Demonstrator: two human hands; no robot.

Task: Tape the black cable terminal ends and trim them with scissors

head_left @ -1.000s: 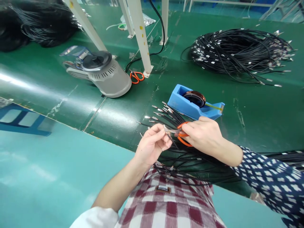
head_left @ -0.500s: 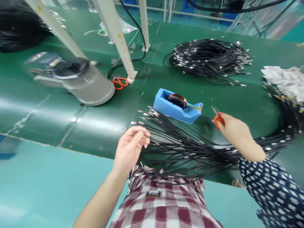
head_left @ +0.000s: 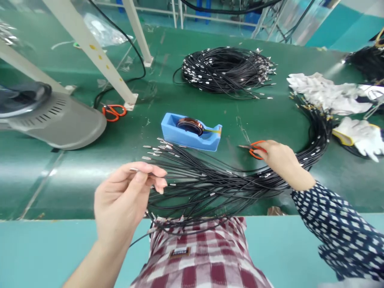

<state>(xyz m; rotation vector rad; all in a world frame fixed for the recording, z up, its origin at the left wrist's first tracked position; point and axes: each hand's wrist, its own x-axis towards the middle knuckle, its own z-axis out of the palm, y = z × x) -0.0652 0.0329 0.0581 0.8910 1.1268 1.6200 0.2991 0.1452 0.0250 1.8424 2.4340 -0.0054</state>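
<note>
My left hand [head_left: 121, 200] pinches the end of a thin black cable between thumb and fingers, and its silvery tip shows at the fingertips. My right hand [head_left: 280, 162] is closed on the orange handles of the scissors [head_left: 256, 149], whose blades point left, low over the green table. Between and below my hands runs a loose bundle of black cables [head_left: 237, 182]. Their metal-tipped ends fan out to the left, close to my left hand. Behind the bundle stands a blue tape dispenser [head_left: 187, 138] with a brown roll in it.
At the back lies a coil of black cables [head_left: 228, 70]. White gloves [head_left: 330, 94] rest at the right. On the left are a grey machine [head_left: 63, 120], a second pair of orange scissors [head_left: 113, 113] and white posts [head_left: 102, 52]. The green table's [head_left: 90, 200] front edge is before me.
My view has turned to the right. My left hand has drawn leftward and closer with the cable end. The scissors in my right hand have swung from pointing away to pointing left.
</note>
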